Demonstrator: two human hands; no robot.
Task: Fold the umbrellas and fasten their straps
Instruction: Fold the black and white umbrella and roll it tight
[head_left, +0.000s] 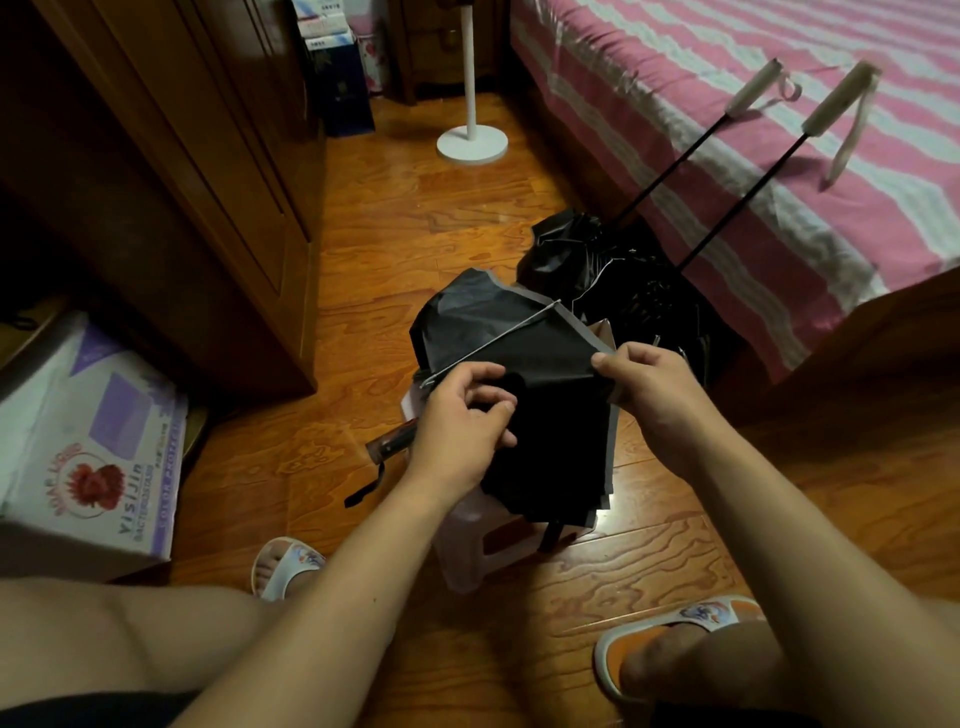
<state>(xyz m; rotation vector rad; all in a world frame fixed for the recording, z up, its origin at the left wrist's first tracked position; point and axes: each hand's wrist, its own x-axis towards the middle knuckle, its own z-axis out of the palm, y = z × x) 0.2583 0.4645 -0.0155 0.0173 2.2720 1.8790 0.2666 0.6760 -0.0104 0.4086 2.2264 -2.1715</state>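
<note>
The left hand (462, 415) gripped the black umbrella (545, 395) on the stool (467, 551) to steady it, while the right hand (644, 384) pinched its cloth edge to pleat it.

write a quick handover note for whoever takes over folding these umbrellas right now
Left hand: grips the black canopy of the umbrella on the pink stool, beside a loose rib.
Right hand: fingers pinch the canopy's grey edge.
Its dark handle points left, strap hanging loose.
Two more umbrellas lie on the floor, shafts extended, white handles resting on the bed.
Done: none strapped.
Left: pleat, wrap and strap this one, then the other two.
</note>
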